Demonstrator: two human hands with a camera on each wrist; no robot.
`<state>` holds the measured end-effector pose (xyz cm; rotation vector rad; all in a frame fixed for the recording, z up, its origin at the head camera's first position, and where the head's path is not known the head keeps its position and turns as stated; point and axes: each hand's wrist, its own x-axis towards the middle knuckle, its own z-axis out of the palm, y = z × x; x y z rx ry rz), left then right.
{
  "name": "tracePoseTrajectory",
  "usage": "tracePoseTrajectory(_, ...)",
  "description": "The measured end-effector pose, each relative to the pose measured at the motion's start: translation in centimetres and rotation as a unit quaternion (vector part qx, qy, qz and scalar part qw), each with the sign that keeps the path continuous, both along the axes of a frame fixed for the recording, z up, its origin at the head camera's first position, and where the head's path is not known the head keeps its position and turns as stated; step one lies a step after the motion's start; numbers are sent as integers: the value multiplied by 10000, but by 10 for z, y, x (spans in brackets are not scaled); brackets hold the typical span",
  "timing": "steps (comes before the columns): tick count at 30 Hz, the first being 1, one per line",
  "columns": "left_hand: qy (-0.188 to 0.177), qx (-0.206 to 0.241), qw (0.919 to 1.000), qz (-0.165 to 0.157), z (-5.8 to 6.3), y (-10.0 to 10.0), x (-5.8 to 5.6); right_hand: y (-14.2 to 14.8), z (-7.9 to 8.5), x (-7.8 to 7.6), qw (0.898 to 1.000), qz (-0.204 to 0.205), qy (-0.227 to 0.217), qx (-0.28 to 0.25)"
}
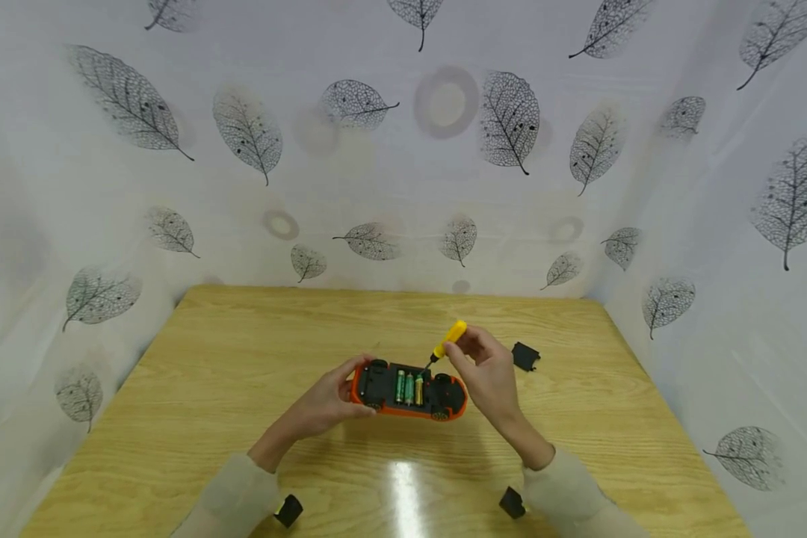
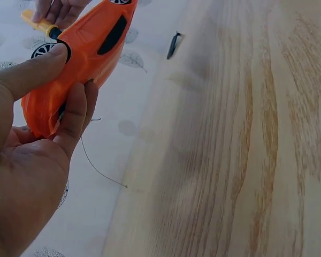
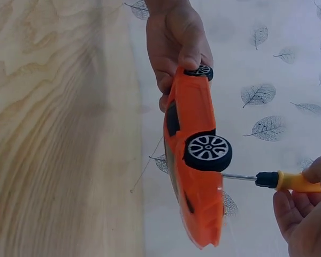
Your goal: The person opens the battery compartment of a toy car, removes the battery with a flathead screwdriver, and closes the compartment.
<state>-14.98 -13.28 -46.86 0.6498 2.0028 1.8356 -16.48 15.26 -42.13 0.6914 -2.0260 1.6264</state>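
Observation:
An orange toy car [image 1: 390,410] is held underside up over the table, its black base toward the head camera. My left hand [image 1: 326,403] grips one end of it, thumb by a wheel [image 2: 44,51]. Three batteries [image 1: 409,388] lie side by side in the open compartment of the base. My right hand [image 1: 491,377] pinches the yellow handle of a screwdriver [image 1: 449,340]. The metal shaft [image 3: 239,176] slants down, and its tip is at the compartment edge by the battery with a gold-coloured wrapper. In the right wrist view the car hides the tip.
A black battery cover [image 1: 526,356] lies on the wooden table [image 1: 276,329], to the right beyond my right hand. White leaf-patterned cloth [image 1: 376,187] hangs around the back and sides. A thin wire [image 2: 99,170] hangs below the car.

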Motion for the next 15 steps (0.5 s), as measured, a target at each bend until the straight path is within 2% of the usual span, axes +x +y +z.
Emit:
tracePoseTrajectory(2,-124,190,9997,-97,0,1,0,-1,1,-3,10000,9,-7,99)
tracePoseTrajectory(15,-41,255,9996,-56,4,6,4,-7,12,-21,9997,-55,-58,236)
